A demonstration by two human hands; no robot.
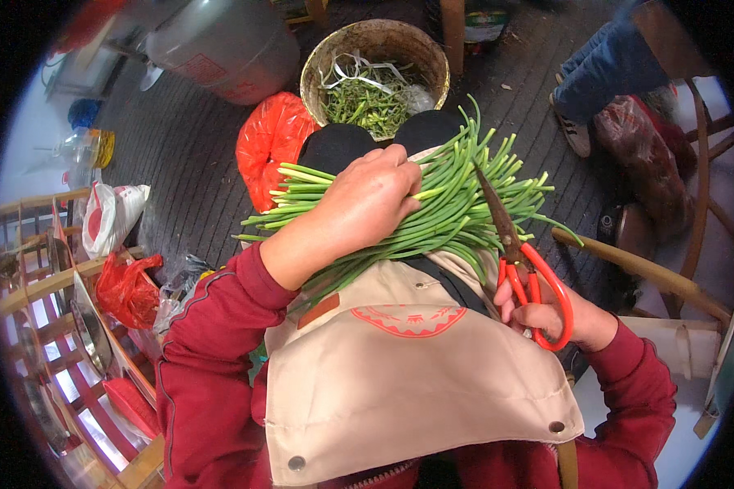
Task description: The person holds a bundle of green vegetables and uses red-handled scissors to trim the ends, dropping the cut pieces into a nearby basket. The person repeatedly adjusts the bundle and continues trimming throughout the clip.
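A thick bundle of green garlic scapes [452, 214] lies across my lap, over the beige apron [416, 379]. Its stems run from left to right, with cut-looking pale ends at both sides. My left hand [373, 189] rests on the middle of the bundle, fingers curled around some stems. In my right hand [547, 313] is a pair of scissors [514, 250] with red handles and dark blades. The blades point away from me and lie over the right part of the bundle. They look nearly closed. My right fingers are partly hidden by the handles.
A round bucket [443, 79] holding green trimmings and white strips stands past my knees. Left of it are a red plastic bag [263, 147] and a grey gas cylinder [226, 49]. A slatted rack [49, 287] stands left. Another person's legs [611, 73] and a wooden chair [642, 269] are right.
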